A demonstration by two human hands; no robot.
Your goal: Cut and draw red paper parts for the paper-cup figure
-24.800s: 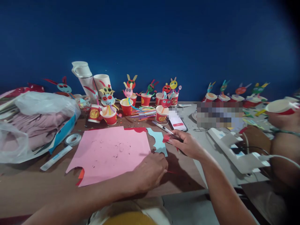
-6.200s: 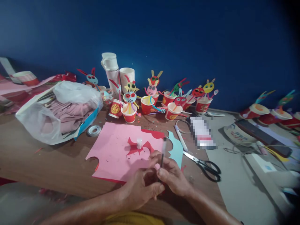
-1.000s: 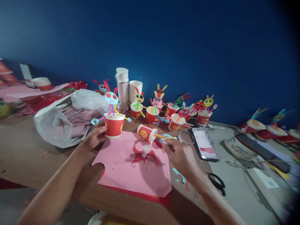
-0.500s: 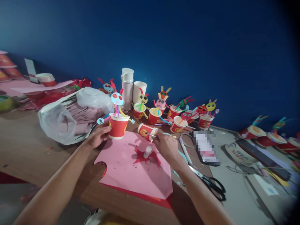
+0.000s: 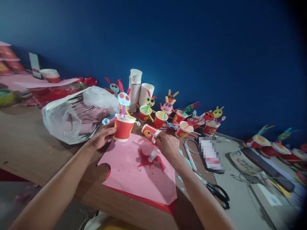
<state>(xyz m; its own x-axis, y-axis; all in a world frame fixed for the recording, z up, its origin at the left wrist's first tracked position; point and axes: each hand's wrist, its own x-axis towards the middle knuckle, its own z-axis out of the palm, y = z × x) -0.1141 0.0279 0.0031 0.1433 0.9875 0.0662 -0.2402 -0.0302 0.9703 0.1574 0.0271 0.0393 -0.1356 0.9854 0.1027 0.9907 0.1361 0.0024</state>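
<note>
Near the middle stands an upright red paper cup [image 5: 124, 130] with a white rim; a pale-blue rabbit-like paper face [image 5: 124, 99] and pipe-cleaner arms rise from it. My left hand [image 5: 102, 136] grips this cup from its left side with curled fingers. To the right, another red paper cup [image 5: 146, 130] lies on its side. My right hand [image 5: 169, 146] pinches a thin pen-like tool [image 5: 152, 135], its dark tip against the lying cup's printed side. Beneath are a pink paper sheet [image 5: 134, 179], a red paper cutout [image 5: 144, 158] and a small whitish cylindrical item [image 5: 153, 155].
Several decorated cups [image 5: 161, 119] line the back by a white thermos [image 5: 134, 91] and stacked cups [image 5: 146, 93]. A clear plastic bag [image 5: 61, 126] sits left. On the right are a marker [image 5: 191, 158], scissors [image 5: 217, 193] and a phone [image 5: 211, 155].
The view has shifted slightly, so the table things sit a little differently in it. Both hands keep nearly the same places at the two cups.
</note>
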